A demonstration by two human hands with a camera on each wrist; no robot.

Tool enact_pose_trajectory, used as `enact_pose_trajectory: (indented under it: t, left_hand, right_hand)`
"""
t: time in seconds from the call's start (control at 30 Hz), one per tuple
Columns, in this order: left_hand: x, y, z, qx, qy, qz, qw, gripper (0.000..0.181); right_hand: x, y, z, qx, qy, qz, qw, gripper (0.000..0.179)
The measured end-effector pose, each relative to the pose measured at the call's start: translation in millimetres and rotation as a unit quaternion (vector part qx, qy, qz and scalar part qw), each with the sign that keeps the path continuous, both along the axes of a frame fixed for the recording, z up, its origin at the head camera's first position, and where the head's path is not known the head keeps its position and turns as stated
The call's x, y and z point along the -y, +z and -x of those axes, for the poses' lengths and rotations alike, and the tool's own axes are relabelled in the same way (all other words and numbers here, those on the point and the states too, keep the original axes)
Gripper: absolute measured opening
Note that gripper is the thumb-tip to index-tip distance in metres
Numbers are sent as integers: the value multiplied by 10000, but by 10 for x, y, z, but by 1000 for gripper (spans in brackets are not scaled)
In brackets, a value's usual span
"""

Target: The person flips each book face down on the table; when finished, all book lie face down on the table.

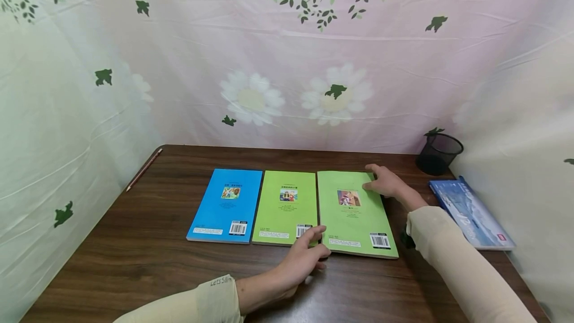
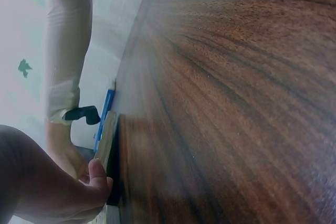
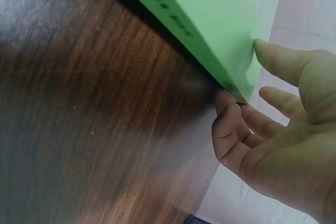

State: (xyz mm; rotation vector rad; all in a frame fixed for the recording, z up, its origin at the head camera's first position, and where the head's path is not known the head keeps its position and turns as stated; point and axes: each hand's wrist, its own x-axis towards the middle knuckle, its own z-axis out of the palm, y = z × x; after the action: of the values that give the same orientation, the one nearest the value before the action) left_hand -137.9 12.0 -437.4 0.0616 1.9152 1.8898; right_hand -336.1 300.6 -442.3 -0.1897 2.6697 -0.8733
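Observation:
A light green book with a small picture and a barcode lies at the right end of a row of three. My right hand grips its far right corner. In the right wrist view the thumb rests on the cover and the fingers curl in at the corner. At the near left corner, my left hand holds the same book with its thumb and a finger, the other fingers tucked below. Beside it lie a yellow-green book and a blue book, with narrow gaps between.
To the right of my right arm lies a blue-and-white book. A black mesh pen cup stands at the back right corner of the dark wood table. Along the left edge lies a pencil. Patterned cloth hangs around the table.

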Motion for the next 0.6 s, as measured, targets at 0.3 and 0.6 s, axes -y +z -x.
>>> enact_pose_trajectory:
  t: [0.3, 0.6]
  left_hand:
    - [3, 0, -7, 2, -3, -23, 10000, 69]
    - [-1, 3, 2, 29, 21, -39, 10000, 70]
  right_hand:
    - [40, 25, -14, -7, -110, -29, 9999, 73]
    - [38, 22, -2, 18, -119, 16, 9999, 73]
